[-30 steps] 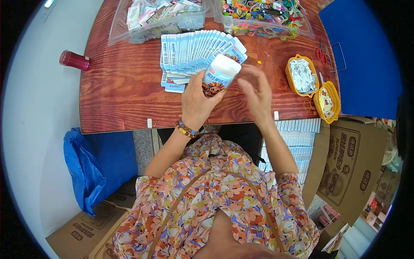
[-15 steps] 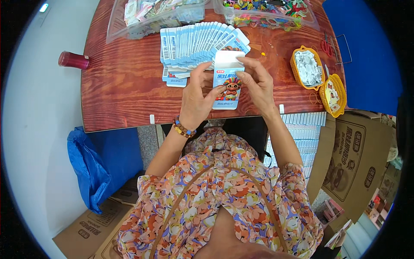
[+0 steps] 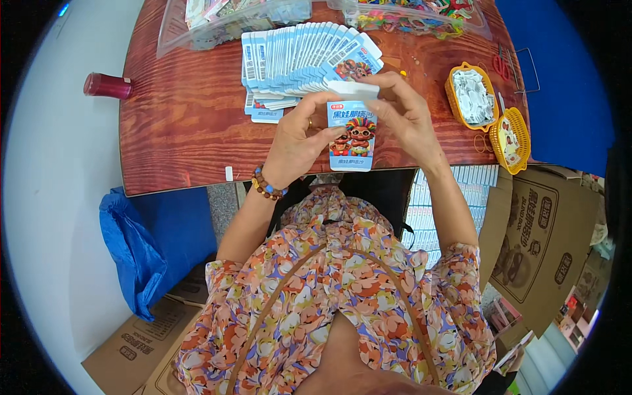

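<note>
A small light-blue cardboard box (image 3: 351,157) with a cartoon picture on its front is held up at the table's near edge. My left hand (image 3: 294,140) is closed on its left side, thumb across the front and fingers behind. At the top, my right hand (image 3: 411,125) has its thumb and fingers closed around the white flap (image 3: 352,90), which is tipped. Part of the flap and the box's upper right corner are hidden by the right fingers. Just beyond my hands, a fanned pile of flattened light-blue boxes (image 3: 283,62) lies on the table.
Two clear plastic bins, one with packets (image 3: 263,26) and one with colourful small items (image 3: 421,21), stand at the far side. Yellow baskets (image 3: 467,125) (image 3: 518,131), red scissors (image 3: 501,68) and a dark red jar (image 3: 105,85) sit on the wooden table (image 3: 191,118). Cardboard cartons (image 3: 533,243) stand below right.
The white flap has tipped down from upright. My right hand has shifted slightly right, over the box's top. My left hand keeps its hold, and the box has moved slightly right.
</note>
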The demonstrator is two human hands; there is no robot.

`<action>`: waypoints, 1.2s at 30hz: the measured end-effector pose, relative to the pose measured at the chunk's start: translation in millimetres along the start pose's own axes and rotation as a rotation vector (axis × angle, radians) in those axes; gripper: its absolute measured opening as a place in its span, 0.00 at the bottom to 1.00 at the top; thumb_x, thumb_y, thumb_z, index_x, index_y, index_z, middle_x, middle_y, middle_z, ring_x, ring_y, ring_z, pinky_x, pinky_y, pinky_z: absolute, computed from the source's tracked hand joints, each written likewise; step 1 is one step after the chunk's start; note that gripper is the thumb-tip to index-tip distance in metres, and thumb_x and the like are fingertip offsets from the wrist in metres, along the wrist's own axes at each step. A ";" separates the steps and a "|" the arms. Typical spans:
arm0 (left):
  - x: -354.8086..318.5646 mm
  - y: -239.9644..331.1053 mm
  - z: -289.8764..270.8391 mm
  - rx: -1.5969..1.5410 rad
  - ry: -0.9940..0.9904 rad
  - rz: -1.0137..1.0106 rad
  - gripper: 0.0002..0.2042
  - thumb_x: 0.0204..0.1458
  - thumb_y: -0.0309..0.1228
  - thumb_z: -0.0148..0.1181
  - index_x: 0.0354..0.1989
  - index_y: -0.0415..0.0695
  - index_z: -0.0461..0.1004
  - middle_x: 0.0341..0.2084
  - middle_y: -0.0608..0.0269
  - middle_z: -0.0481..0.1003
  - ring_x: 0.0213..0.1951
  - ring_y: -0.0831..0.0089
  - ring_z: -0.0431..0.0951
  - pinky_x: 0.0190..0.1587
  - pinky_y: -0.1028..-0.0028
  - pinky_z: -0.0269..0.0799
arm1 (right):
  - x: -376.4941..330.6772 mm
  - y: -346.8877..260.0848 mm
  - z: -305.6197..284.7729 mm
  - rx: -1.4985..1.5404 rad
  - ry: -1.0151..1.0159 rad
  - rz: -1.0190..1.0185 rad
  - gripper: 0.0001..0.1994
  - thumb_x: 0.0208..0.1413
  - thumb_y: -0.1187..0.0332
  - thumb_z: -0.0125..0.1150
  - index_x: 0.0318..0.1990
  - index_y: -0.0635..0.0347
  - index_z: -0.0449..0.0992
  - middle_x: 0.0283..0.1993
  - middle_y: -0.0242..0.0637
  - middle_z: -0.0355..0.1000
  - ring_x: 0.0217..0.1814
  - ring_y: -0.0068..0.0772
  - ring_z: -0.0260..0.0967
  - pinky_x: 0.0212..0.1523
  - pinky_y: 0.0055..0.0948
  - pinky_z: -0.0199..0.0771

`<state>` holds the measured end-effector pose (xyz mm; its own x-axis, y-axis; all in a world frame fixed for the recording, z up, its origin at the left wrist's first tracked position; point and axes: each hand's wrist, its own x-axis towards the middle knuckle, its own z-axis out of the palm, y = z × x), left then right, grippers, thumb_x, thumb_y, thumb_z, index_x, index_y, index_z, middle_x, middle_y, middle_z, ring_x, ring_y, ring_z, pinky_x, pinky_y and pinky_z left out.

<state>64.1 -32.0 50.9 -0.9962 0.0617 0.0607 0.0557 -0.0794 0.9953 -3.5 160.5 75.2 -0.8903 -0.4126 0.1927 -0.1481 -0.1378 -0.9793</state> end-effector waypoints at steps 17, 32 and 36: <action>-5.5 8.9 0.3 0.084 -0.084 0.006 0.25 0.53 0.23 0.64 0.59 0.43 0.61 0.47 0.55 0.76 0.47 0.69 0.79 0.47 0.70 0.77 | 17.7 -22.1 -30.9 -0.297 -0.338 0.234 0.10 0.60 0.74 0.61 0.48 0.63 0.82 0.37 0.31 0.81 0.40 0.17 0.75 0.42 0.19 0.76; -6.8 7.0 7.1 0.024 -0.042 -0.022 0.26 0.53 0.18 0.61 0.62 0.43 0.67 0.53 0.60 0.74 0.46 0.74 0.79 0.44 0.74 0.79 | -7.8 -22.7 -16.6 -0.740 -0.303 -0.222 0.15 0.57 0.77 0.62 0.53 0.63 0.78 0.51 0.42 0.78 0.52 0.32 0.76 0.48 0.27 0.78; -9.6 2.3 6.1 -0.032 -0.046 -0.044 0.24 0.54 0.18 0.60 0.62 0.43 0.68 0.53 0.60 0.73 0.47 0.76 0.79 0.45 0.75 0.78 | -16.0 -10.2 -20.8 -0.497 -0.217 -0.032 0.18 0.54 0.79 0.64 0.54 0.63 0.77 0.53 0.42 0.77 0.53 0.36 0.76 0.50 0.29 0.77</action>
<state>74.2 -26.7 53.0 -0.9935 0.1119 0.0209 0.0088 -0.1077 0.9941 3.3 187.2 80.9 -0.7806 -0.5988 0.1795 -0.4063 0.2678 -0.8736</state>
